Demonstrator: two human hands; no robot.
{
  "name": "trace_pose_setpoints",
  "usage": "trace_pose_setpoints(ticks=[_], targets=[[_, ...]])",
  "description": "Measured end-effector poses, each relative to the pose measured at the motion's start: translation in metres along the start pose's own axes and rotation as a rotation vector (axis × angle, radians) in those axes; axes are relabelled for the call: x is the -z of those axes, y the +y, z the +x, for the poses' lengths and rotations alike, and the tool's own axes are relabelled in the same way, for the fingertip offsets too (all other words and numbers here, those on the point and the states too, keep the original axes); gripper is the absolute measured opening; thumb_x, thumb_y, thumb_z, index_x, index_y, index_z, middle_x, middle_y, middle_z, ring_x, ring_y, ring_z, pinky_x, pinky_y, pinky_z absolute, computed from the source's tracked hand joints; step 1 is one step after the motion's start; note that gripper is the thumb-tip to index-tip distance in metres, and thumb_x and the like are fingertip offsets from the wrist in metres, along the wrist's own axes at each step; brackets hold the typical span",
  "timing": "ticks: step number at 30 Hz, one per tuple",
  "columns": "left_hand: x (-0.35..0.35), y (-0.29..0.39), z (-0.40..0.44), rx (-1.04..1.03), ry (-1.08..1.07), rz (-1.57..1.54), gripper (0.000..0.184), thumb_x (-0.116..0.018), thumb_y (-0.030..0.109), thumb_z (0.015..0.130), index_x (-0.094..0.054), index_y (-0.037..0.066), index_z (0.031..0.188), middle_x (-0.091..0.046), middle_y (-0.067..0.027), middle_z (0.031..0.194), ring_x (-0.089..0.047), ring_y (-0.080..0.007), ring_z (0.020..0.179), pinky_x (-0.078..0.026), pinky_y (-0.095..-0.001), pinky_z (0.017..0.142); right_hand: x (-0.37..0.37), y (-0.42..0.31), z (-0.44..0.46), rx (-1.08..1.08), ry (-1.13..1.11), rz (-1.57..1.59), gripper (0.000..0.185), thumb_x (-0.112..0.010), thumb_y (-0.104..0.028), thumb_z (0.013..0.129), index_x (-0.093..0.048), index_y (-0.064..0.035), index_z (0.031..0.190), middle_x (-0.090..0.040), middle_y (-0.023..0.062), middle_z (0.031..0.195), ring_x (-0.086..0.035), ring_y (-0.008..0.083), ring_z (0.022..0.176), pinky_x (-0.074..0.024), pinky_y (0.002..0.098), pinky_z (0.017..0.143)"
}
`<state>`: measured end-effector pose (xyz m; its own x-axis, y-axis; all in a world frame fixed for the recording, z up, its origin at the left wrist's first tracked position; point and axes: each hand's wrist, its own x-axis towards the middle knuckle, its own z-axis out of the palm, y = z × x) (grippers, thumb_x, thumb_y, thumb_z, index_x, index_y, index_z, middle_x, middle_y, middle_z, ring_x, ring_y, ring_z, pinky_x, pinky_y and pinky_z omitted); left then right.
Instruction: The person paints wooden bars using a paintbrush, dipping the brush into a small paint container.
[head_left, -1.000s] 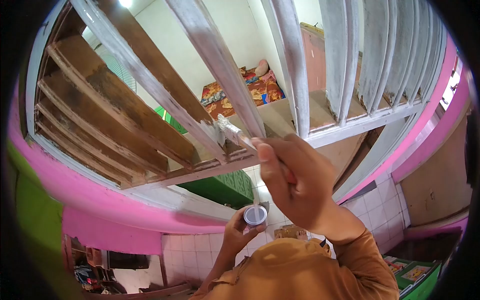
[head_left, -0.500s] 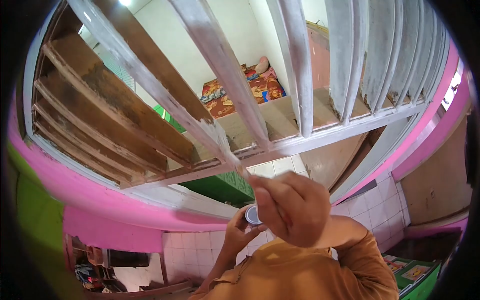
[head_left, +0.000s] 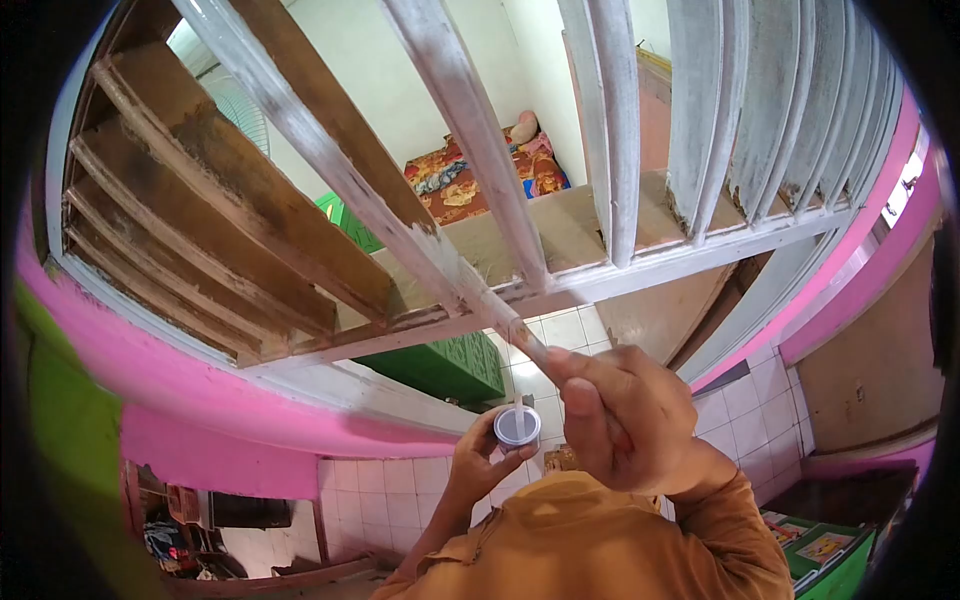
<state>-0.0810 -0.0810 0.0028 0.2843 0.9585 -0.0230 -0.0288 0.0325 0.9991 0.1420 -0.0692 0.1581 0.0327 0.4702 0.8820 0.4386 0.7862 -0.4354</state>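
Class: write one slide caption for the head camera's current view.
Right hand holds a brush at the foot of a patchy white slat; left hand holds a small cup.

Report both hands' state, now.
Left hand: closed around a small cup.
Right hand: closed, holding a paintbrush.

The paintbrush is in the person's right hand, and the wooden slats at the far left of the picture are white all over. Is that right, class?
Not quite: the head view shows the far-left wooden slats largely brown, not white all over. The paintbrush is indeed in the right hand.
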Motion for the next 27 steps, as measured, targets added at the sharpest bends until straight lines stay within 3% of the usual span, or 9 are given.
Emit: trace_pose_setpoints(ticks=[1,2,4,7,9,16,21,23,27], targets=[[0.001,-0.001,0.0,-0.012,-0.015,-0.039,0.066,-0.083,0.005,0.084,-0.049,-0.002,0.141,-0.061,-0.0081,0.129,-0.06,-0.0153,0.119,-0.05,-0.0309,0.1,-0.002,0.002,0.0,-0.028,0.029,-0.002,0.031,-0.077,0.001,0.082,-0.07,0.0046,0.112,-0.065,0.0089,0.076,-0.063,0.0211,0.058,-0.0489,0.0318,0.049],[0.001,-0.001,0.0,-0.013,-0.016,-0.04,0.066,-0.083,0.005,0.084,-0.049,-0.002,0.141,-0.061,-0.0081,0.129,-0.06,-0.0153,0.119,-0.05,-0.0309,0.1,-0.008,0.009,-0.002,0.065,0.025,0.043,0.023,-0.063,0.004,0.092,-0.067,0.0094,0.114,-0.068,0.0104,0.08,-0.055,0.0152,0.054,-0.0439,0.0287,0.046],[0.001,0.004,0.0,0.014,-0.016,0.091,0.066,-0.083,0.006,0.084,-0.049,-0.002,0.14,-0.061,-0.0083,0.13,-0.06,-0.0151,0.119,-0.049,-0.0307,0.1,-0.003,-0.001,-0.006,0.05,-0.039,0.027,0.022,-0.063,0.004,0.092,-0.067,0.0091,0.113,-0.067,0.0093,0.079,-0.054,0.015,0.054,-0.0435,0.0285,0.046],[0.002,-0.007,0.0,-0.039,-0.005,-0.032,0.066,-0.083,0.006,0.084,-0.049,-0.003,0.14,-0.061,-0.0085,0.129,-0.06,-0.0155,0.118,-0.049,-0.031,0.1,-0.003,0.001,-0.014,0.057,-0.08,0.046,0.02,-0.064,0.004,0.091,-0.069,0.0082,0.109,-0.064,0.0074,0.076,-0.054,0.0149,0.053,-0.0431,0.0284,0.046],[0.003,-0.006,-0.001,-0.02,-0.013,-0.008,0.066,-0.083,0.006,0.084,-0.049,-0.003,0.14,-0.061,-0.0086,0.129,-0.06,-0.0158,0.118,-0.049,-0.0311,0.101,-0.004,0.002,-0.016,0.047,-0.035,-0.007,0.039,-0.078,0.0,0.08,-0.069,0.0039,0.118,-0.064,0.0063,0.082,-0.06,0.0196,0.061,-0.0473,0.031,0.051],[0.005,-0.016,0.001,-0.027,-0.058,-0.062,0.066,-0.083,0.008,0.085,-0.048,-0.004,0.14,-0.06,-0.0094,0.129,-0.059,-0.0166,0.119,-0.049,-0.0312,0.102,0.014,-0.009,-0.009,-0.103,-0.024,-0.176,0.024,-0.073,-0.002,0.084,-0.073,0.0037,0.108,-0.062,0.0056,0.069,-0.057,0.0201,0.053,-0.0463,0.0316,0.049],[0.004,-0.013,0.004,-0.019,-0.07,-0.111,0.065,-0.083,0.008,0.086,-0.048,-0.004,0.14,-0.058,-0.0091,0.129,-0.057,-0.0163,0.121,-0.047,-0.0318,0.104,0.001,-0.014,-0.004,0.045,-0.041,-0.103,0.024,-0.072,0.0,0.083,-0.073,0.0041,0.107,-0.065,0.009,0.074,-0.06,0.0221,0.055,-0.0471,0.0327,0.05],[0.005,-0.014,0.006,-0.021,-0.075,-0.123,0.065,-0.083,0.008,0.086,-0.048,-0.004,0.139,-0.058,-0.009,0.129,-0.057,-0.0162,0.121,-0.047,-0.0319,0.104,0.006,-0.017,0.004,0.032,-0.15,-0.221,0.025,-0.072,0.001,0.083,-0.072,0.0047,0.108,-0.066,0.0102,0.075,-0.061,0.0228,0.056,-0.0479,0.0336,0.051],[0.011,-0.019,0.01,-0.033,-0.108,-0.122,0.063,-0.083,0.01,0.086,-0.05,-0.003,0.138,-0.059,-0.0074,0.127,-0.057,-0.0151,0.119,-0.046,-0.0311,0.104,0.024,-0.026,0.005,-0.131,-0.126,-0.314,0.02,-0.071,0.002,0.084,-0.072,0.0063,0.104,-0.068,0.0097,0.076,-0.061,0.0229,0.056,-0.0484,0.0341,0.051]])
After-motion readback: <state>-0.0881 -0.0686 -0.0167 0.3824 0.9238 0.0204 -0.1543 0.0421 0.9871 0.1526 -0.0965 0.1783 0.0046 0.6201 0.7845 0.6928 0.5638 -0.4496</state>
